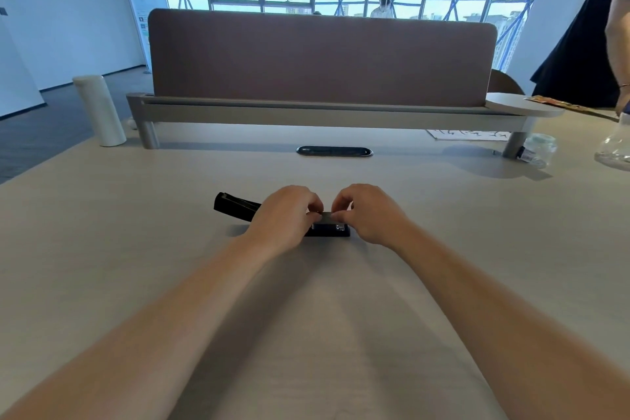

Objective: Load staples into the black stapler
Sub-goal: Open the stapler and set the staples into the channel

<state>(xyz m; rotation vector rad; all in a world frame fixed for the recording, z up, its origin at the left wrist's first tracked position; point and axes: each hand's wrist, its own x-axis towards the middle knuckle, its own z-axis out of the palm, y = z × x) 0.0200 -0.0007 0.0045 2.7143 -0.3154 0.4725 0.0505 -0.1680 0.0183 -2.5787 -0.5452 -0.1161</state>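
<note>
Both hands pinch a staple strip (326, 214) just above the stapler (238, 208): left hand (288, 215), right hand (366, 213). Keep it level, aligned with the channel.

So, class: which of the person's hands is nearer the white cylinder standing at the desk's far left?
Left. The left hand sits on the stapler, on the side towards the white cylinder; the right hand lies further right, beyond it.
</note>
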